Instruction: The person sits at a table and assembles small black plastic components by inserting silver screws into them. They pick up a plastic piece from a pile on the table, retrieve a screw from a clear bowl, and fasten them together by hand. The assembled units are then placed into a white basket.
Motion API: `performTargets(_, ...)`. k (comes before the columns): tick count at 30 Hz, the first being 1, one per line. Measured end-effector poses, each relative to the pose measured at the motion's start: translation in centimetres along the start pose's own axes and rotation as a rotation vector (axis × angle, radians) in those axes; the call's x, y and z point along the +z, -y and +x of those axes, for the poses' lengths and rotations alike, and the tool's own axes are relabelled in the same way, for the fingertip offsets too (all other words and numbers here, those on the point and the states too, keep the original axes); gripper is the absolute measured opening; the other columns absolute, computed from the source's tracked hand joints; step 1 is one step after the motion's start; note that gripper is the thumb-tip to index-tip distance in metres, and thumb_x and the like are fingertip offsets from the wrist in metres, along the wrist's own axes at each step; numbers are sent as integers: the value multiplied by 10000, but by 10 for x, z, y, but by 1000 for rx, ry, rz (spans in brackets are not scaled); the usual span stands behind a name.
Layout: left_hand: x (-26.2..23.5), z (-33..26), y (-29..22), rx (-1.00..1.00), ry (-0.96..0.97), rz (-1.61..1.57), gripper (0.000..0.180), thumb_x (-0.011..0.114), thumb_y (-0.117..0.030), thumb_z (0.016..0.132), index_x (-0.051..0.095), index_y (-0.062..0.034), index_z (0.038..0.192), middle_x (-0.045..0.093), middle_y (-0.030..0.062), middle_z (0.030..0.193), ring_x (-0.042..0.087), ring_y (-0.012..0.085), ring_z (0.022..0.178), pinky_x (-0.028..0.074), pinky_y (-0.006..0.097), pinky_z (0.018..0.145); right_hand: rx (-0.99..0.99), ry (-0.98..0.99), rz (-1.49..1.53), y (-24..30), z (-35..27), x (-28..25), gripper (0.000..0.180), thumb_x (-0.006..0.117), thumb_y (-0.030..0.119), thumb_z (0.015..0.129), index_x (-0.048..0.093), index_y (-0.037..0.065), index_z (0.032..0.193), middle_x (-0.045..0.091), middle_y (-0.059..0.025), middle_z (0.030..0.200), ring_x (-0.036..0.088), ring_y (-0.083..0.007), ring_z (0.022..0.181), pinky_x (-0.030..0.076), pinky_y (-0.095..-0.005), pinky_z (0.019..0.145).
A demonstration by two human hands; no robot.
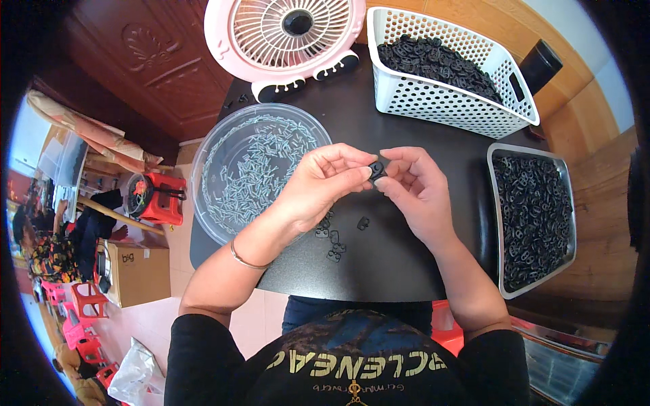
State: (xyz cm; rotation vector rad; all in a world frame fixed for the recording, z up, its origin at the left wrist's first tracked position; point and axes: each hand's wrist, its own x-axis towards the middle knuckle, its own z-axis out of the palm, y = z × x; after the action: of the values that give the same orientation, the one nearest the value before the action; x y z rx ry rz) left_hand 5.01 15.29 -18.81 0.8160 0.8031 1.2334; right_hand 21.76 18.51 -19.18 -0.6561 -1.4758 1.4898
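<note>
My left hand (pixel 318 181) and my right hand (pixel 421 193) meet above the dark table. Between their fingertips is a small black plastic part (pixel 376 168), pinched from both sides. The fingers cover much of it, so its full shape is hidden. Below the hands, a single black plastic piece (pixel 363 222) lies on the tabletop. Several more loose black pieces (pixel 334 249) with holes are scattered beside my left wrist. A round clear tub (pixel 203 145) stands behind my left forearm, holding many small silvery metal pins or screws.
A white perforated basket (pixel 440 111) of black parts stands at the back right. Along the right edge is a metal-rimmed tray (pixel 500 223) of similar parts. A pink fan (pixel 233 40) stands at the back. Leftward on the floor are a cardboard box (pixel 145 274) and a red stool (pixel 166 199).
</note>
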Motion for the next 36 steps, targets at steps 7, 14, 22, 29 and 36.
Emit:
performTargets(7, -2, -1, -4, -54, 57, -39, 285, 592, -25, 798, 469, -33, 1055, 583, 27, 776, 555, 88, 710, 458, 200, 654, -10, 73, -144, -1, -1, -3, 304, 641, -26, 732, 571, 33, 1022, 552, 3, 797, 532, -46, 702, 454, -184, 644)
performTargets(14, -3, -2, -6, -65, 107, -38, 337, 599, -24, 792, 429, -40, 1083, 570, 29, 751, 553, 86, 703, 452, 197, 637, -3, 97, -137, 0, -2, -5, 278, 649, -30, 726, 577, 18, 990, 589, -30, 826, 576, -78, 746, 472, -201, 664)
performTargets(22, -8, -1, -8, -112, 134, 2, 370, 592, -9, 789, 410, -36, 1110, 570, 34, 758, 546, 75, 691, 455, 190, 628, 52, 120, -54, 3, -1, -4, 264, 659, -17, 718, 591, 14, 971, 593, -32, 790, 577, -70, 719, 466, -199, 629)
performTargets(29, -9, -1, -13, -143, 185, -14, 424, 581, 8, 789, 379, -35, 1159, 561, 37, 766, 546, 81, 698, 465, 199, 645, -44, 155, -379, 5, 0, -4, 286, 706, 53, 670, 637, 70, 947, 556, -11, 709, 528, -57, 598, 424, -207, 540)
performTargets(36, -8, -2, -12, -146, 173, -32, 437, 581, 19, 783, 370, -30, 1163, 560, 42, 760, 549, 94, 698, 465, 202, 649, -109, 115, -473, 6, -2, -1, 277, 704, 67, 665, 633, 61, 933, 560, -33, 686, 544, -85, 576, 433, -219, 536)
